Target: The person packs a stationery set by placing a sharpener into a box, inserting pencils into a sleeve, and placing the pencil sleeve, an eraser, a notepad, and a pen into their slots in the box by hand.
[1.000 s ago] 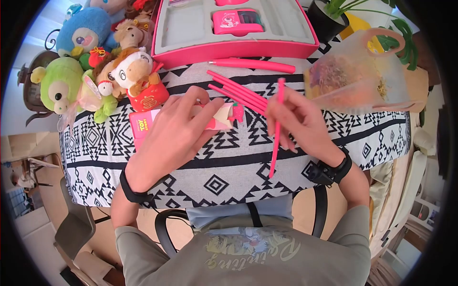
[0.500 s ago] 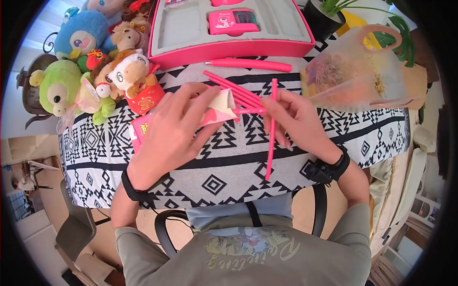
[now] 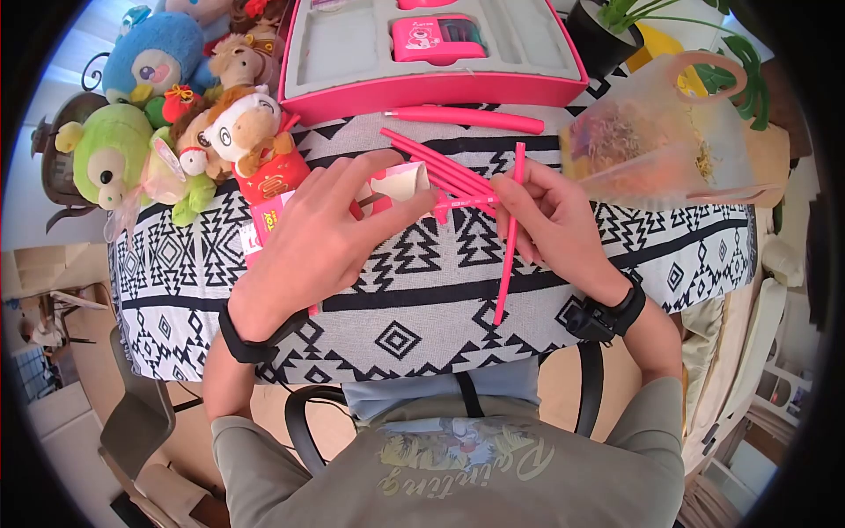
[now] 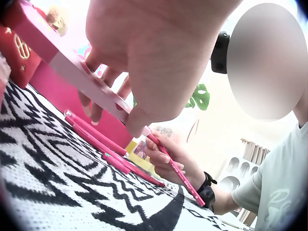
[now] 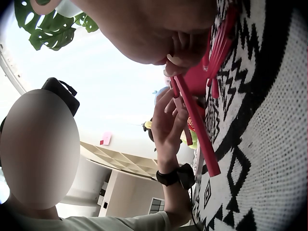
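Note:
In the head view the left hand [image 3: 310,236] grips a small pink and white box [image 3: 400,183], whose open end faces right. The right hand [image 3: 558,231] pinches a pink pencil [image 3: 507,264] that stands nearly upright in the picture. A second pink stick [image 3: 466,203] runs sideways from the right fingers to the box's open end. Beyond the right hand several pink pencils [image 3: 431,161] lie bunched on the cloth. The left wrist view shows the box [image 4: 82,82] under the left hand and a pencil [image 4: 178,168] in the right hand.
A large pink case [image 3: 440,91] with a grey insert and a pink sharpener [image 3: 437,39] stands at the back. Plush toys [image 3: 114,158] crowd the left. A translucent bag [image 3: 651,150] and a potted plant [image 3: 603,40] stand at the right. A thick pink pen [image 3: 475,119] lies before the case.
The box's open end has tilted upward over the last second. A pink stick has come to lie between the box's opening and the right fingers. The right hand still holds the upright pencil.

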Available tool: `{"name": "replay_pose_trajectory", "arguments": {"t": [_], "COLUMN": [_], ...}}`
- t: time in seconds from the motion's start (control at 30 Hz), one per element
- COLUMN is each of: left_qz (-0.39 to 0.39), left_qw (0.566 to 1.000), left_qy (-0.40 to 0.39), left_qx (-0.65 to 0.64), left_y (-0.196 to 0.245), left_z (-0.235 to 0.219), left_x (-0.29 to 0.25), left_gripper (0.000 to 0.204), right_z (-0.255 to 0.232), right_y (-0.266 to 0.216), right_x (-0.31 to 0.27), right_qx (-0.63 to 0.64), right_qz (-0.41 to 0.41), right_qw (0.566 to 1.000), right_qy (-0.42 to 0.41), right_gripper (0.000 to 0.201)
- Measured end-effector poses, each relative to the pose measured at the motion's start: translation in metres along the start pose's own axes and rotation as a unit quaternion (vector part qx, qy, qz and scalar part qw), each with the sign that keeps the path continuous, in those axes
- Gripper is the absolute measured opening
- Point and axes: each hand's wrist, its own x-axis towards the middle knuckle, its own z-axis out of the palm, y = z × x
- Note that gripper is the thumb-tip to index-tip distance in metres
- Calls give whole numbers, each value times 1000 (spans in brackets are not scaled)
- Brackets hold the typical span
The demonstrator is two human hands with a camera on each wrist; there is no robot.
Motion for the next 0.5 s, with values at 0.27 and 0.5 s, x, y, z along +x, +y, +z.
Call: {"name": "replay_pose_trajectory", "arguments": {"t": [0.27, 0.5], "left_qz": [4, -25], "left_qw": [999, 998], "left_qy": [-3, -13], "left_qx": [32, 55], "left_y": [-2, -9], "left_z": [-1, -8], "left_x": [-1, -5], "left_gripper": [61, 50], "right_z": [-2, -5], "right_y": [-2, 8], "right_x": [1, -8], "right_qx": [-12, 74], "right_qz": [20, -229], "right_qw": [1000, 970], "right_qy": [-9, 31], "right_gripper": [23, 22]}}
